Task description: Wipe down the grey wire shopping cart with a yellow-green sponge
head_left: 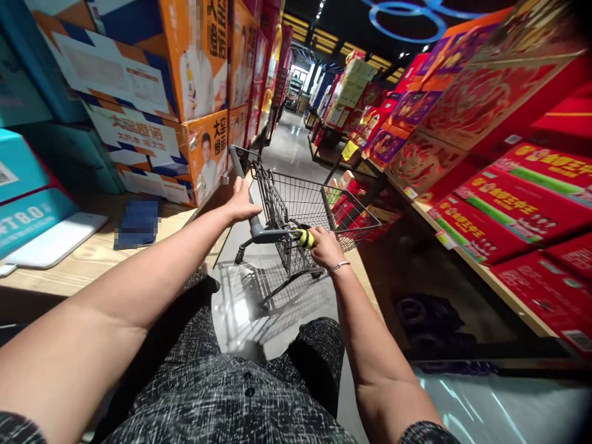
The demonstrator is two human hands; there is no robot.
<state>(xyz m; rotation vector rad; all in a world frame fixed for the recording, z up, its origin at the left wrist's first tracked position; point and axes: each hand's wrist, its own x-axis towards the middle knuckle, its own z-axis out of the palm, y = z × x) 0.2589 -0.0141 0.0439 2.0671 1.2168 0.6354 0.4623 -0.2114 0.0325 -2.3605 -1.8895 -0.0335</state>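
A black wire shopping cart (308,194) with a grey push handle (238,163) stands in front of me, slanted in the picture. My left hand (243,202) is closed round the handle bar, its thumb along the near side. At the handle's right end, my right hand (327,248) grips a small yellow-and-black object (305,238), whose kind I cannot make out. That object sits against the cart's frame; whether it is fixed there is unclear. A bracelet (340,267) circles my right wrist. The visible part of the basket shows bare wire mesh.
Stacked orange-and-white cartons (143,145) rise close on the left, on a wooden shelf (50,277). Red gift boxes (499,213) line the shelf on the right. Between them a shiny floor aisle (290,139) runs ahead past further displays.
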